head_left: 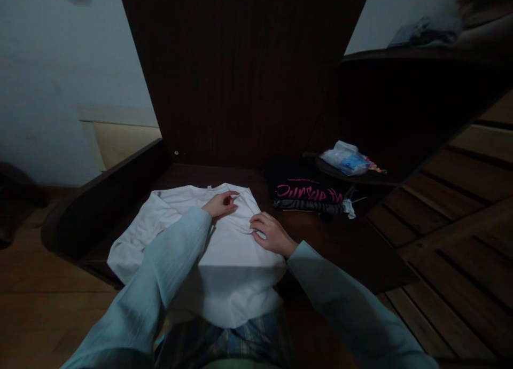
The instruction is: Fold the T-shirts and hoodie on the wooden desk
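A white long-sleeved shirt (pixel 236 246) lies spread on a dark wooden bench, its lower part hanging over the front edge towards my lap. My left hand (pixel 219 203) rests near the collar, its fingers bent and closed on the cloth by a crease. At the shirt's right side, my right hand (pixel 272 233) pinches a fold of the fabric between thumb and fingers. The sleeve on the left lies crumpled on the bench. Light blue-green sleeves cover both my forearms.
The dark wooden bench (pixel 316 251) has a raised, rounded side panel (pixel 100 203) at left and a tall back panel. Folded dark clothing (pixel 308 193) with pink lettering lies to the right. Beside it, a plastic packet (pixel 344 158) sits on a small shelf. Slatted wood stands far right.
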A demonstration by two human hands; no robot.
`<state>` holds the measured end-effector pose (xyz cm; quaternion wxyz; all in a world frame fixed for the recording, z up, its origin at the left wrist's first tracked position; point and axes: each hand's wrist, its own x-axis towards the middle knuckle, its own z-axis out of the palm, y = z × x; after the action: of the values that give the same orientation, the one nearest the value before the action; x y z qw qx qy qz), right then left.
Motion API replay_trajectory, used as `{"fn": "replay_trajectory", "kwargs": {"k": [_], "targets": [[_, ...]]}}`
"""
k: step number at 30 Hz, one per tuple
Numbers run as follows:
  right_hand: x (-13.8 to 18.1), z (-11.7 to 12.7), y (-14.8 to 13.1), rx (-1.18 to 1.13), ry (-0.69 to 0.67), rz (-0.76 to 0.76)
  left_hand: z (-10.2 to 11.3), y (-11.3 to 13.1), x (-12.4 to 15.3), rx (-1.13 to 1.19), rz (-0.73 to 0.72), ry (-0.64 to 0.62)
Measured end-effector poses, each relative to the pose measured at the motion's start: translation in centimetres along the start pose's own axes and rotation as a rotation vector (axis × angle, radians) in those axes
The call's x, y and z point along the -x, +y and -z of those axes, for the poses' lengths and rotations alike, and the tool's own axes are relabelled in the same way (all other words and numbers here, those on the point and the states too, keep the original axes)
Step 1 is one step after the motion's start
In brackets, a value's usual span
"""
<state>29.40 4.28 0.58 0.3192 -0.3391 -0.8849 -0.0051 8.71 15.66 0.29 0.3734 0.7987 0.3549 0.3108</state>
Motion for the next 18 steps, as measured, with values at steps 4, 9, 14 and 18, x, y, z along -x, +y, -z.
{"fn": "replay_trajectory", "kwargs": {"k": [4,9,14,18], "targets": [[0.1,-0.1,0.0,-0.001,0.039,-0.02,0.1,0.3,0.1,0.05,0.002,-0.02],[0.1,0.0,-0.1,-0.06,0.084,-0.048,0.3,0.6,0.0,0.163,0.037,0.069],[0.1,0.1,-0.2,-0.096,0.11,-0.091,0.8,0.7,-0.1,0.185,0.039,0.012],[0.3,0.2,-0.2,-0.133,0.117,-0.104,1.1,0.9,-0.1,0.221,0.057,-0.021]]}}
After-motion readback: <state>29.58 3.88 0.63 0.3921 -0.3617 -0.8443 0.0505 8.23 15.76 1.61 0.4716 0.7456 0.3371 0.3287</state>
